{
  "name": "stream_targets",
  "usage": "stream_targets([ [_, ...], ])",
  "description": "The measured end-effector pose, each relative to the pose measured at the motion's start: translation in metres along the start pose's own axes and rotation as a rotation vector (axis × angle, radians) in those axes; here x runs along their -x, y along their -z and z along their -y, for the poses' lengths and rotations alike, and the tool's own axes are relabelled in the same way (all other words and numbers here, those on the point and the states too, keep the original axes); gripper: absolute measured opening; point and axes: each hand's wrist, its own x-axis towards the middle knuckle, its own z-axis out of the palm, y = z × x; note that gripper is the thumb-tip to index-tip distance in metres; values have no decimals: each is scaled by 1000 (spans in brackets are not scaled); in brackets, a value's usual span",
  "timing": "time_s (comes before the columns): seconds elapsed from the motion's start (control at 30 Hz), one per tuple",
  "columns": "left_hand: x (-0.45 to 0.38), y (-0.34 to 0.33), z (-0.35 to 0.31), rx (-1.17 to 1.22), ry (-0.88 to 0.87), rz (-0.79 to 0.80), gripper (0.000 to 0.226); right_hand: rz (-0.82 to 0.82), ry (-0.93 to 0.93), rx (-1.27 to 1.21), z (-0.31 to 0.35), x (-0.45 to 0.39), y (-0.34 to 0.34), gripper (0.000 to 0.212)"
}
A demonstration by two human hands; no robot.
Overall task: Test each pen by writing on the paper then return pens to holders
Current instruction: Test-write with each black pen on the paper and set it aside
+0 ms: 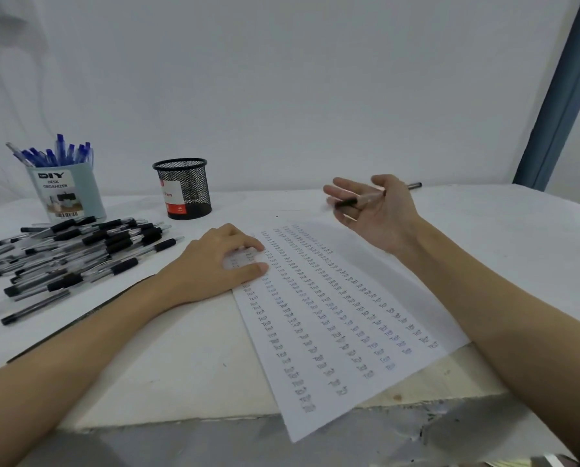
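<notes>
So the person's left hand is lying flat on the upper left corner of the white sheet of paper, fingers pretty much straight and relaxed, just pressing the sheet down, not gripping anything. The paper sits angled on the white surface, its near end poking over the edge, and it's covered in columns of tiny handwritten "Test" words.

The right hand is up off the paper at the far right, palm turned up, fingers spread loosely open. A clear-barrelled pen with a black grip lies across the palm and fingers; looks like it's only lightly held there by the thumb, hard to tell how firmly.

Over on the left there's a big loose pile of black-grip clear pens lying on the surface. Behind that, a pale blue cardboard holder labelled "DIY Desk Organizer" stuffed with blue pens. Just right of it, a black wire-mesh cup with a red and white label. One more dark pen lies far back behind the right hand.
</notes>
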Motion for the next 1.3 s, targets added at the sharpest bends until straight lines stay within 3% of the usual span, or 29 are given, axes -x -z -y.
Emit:
stream_targets([
  [0.07, 0, 0, -1, -15, 7, 1, 55, 8, -58, 185, 3, 0, 5, 63],
  [0.13, 0, -1, -2, -29, 11, -1, 57, 2, -97, 449, 3, 2, 7, 66],
  [0.23, 0, -1, -1, -57, 14, 3, 60, 48, -65, 775, -4, 5, 5, 41],
  [0.3, 0, -1, -1, -45, -1, 17, 61, -11, 55, 867, -13, 2, 1, 24],
  [0.33, 1, -1, -1, -21, -8, 28, 61, -56, 120, 897, -17, 0, 0, 25],
  [0.5, 2, -1, -4, 114, 4, 70, 50, -8, 189, 979, -32, -6, -12, 48],
  [0.63, 1, -2, -1, 96, 5, 81, 51, -77, 341, 1089, -43, -12, -8, 37],
  [0.77, 0, 0, 0, 100, 5, 81, 64, -136, 407, 1118, -42, -15, -2, 44],
  [0.9, -1, -1, 2, 93, -2, 83, 62, -207, 438, 1080, -42, -18, 0, 48],
  [1.3, -1, -1, 0, 96, -8, 89, 63, -154, 458, 1184, -44, -15, -2, 45],
])
